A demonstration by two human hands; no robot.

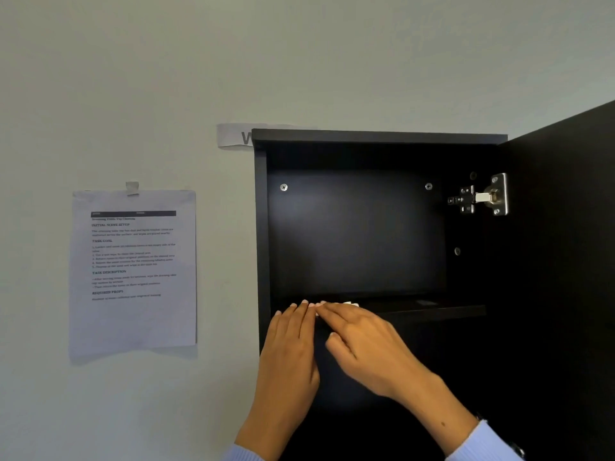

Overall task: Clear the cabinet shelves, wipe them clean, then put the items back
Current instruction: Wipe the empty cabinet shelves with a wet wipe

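A: How are the hands placed?

B: The left hand is laid with straight fingers against the front edge of the shelf, near the cabinet's left wall; nothing is gripped by it. The right hand is stretched across beside it, fingers extended and pressed flat onto a white wipe, of which only a small part is seen past the fingertips. The two hands are almost touching at the fingertips.

A: Why would the wipe be held flat rather than pinched?

B: A flat press is judged to suit wiping: more cloth is kept against the board. The left hand is probably rested there for steadiness, since the shelf sits high and is reached from below.

A: And the cabinet itself?

B: The dark cabinet is seen with its door swung open to the right on a metal hinge. No items are seen in the upper compartment, so the clearing is judged done for that shelf and the wiping is under way. What lies below the shelf is too dark to be made out.

A: Anything around it?

B: A printed sheet is taped to the wall at the left, and a paper label is partly hidden behind the cabinet's top corner.
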